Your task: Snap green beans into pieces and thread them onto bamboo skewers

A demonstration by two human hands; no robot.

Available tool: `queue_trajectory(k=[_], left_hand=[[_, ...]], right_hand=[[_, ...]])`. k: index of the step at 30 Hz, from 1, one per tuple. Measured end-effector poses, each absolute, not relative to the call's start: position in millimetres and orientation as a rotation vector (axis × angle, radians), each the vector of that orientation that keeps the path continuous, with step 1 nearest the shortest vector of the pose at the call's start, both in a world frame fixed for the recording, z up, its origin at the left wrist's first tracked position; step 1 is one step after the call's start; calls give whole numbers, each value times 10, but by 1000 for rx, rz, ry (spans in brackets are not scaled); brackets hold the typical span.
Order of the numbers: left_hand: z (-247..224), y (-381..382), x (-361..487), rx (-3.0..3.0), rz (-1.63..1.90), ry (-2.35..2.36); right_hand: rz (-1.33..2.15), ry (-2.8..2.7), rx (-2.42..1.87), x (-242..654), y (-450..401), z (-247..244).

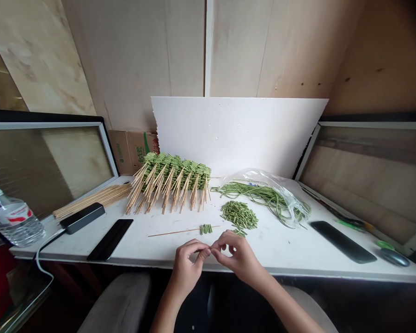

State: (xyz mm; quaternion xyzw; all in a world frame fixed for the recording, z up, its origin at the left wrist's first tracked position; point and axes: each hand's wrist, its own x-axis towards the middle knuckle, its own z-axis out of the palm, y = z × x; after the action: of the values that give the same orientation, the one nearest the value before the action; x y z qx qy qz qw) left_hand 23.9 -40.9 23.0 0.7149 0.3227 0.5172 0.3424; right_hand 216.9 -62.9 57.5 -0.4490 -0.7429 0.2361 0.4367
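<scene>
My left hand (189, 263) and my right hand (237, 254) meet at the table's front edge, thumbs and forefingers pinched together. Whatever lies between the fingertips is too small to make out. Just beyond them, a bamboo skewer (173, 232) lies across the table, threaded through a short row of green bean pieces (205, 229) near its right end. A few loose bean pieces (240, 232) show behind my right hand, in front of a heap of cut green beans (239, 214).
Stacked bean skewers (173, 180) fill the back left, with bare skewers (93, 199) beside them. Long beans (254, 192) lie partly under a clear plastic bag (291, 203). A phone (111, 239), black box (83, 217), water bottle (14, 222), dark flat object (343, 240) and mouse (395, 257) flank the work area.
</scene>
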Motion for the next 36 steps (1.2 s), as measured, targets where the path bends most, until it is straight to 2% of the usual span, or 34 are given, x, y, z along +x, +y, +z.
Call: queue_trajectory(k=[5, 8, 11, 17, 22, 24, 28, 29, 33, 36], left_hand=[[125, -412, 309, 1662, 1428, 773], [48, -378, 352, 1435, 1396, 720], [2, -332, 377, 1273, 1373, 728], [5, -306, 441, 1268, 1314, 779], [78, -269, 467, 1532, 1457, 899], [115, -245, 466, 1602, 1514, 947], [206, -229, 496, 1599, 1495, 977], [242, -237, 508, 1609, 1487, 976], [486, -363, 514, 1685, 1479, 931], [659, -571, 458, 1648, 1606, 899]], right_hand=[[975, -1688, -1020, 2145, -628, 581], [1033, -1518, -1026, 2219, -544, 537], [863, -1443, -1186, 2454, -354, 493], [97, -1508, -1665, 3110, 198, 355], [-73, -1525, -1683, 3170, 311, 299], [-2, -1606, -1525, 3014, 176, 351], [629, -1819, -1224, 2603, -222, 496], [682, -1828, -1169, 2521, -304, 521], [625, -1769, -1100, 2381, -452, 569], [622, -1755, -1118, 2453, -426, 577]])
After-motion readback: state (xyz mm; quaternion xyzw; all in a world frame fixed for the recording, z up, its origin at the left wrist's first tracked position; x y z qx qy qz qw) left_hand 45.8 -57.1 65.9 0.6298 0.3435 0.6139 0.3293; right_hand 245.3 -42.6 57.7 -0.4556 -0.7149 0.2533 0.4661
